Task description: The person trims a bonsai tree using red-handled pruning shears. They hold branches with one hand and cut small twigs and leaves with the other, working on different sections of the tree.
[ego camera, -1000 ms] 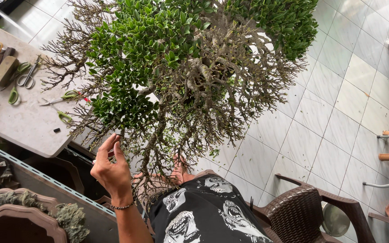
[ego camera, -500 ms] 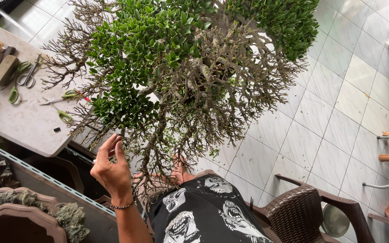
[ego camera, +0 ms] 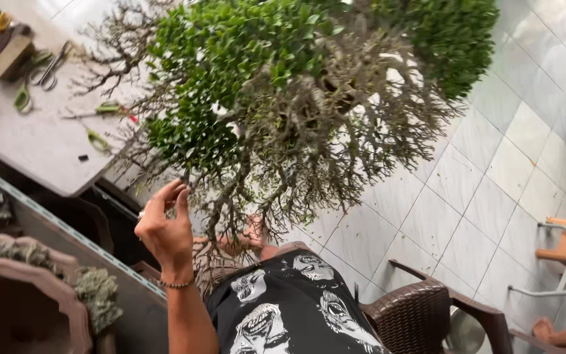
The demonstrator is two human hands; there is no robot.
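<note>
The bonsai tree point(ego camera: 296, 98) filled the upper middle of the view, its bare lower twigs hanging over your lap, unchanged from 0.5 s before. The table point(ego camera: 27, 144) stood to the left, green-handled tools point(ego camera: 103, 108) lying on it as before. Your left hand point(ego camera: 164, 229) remained raised at the lowest twigs, thumb and fingers pinched close on a thin twig tip, barely shifted. Your right hand was out of view.
</note>
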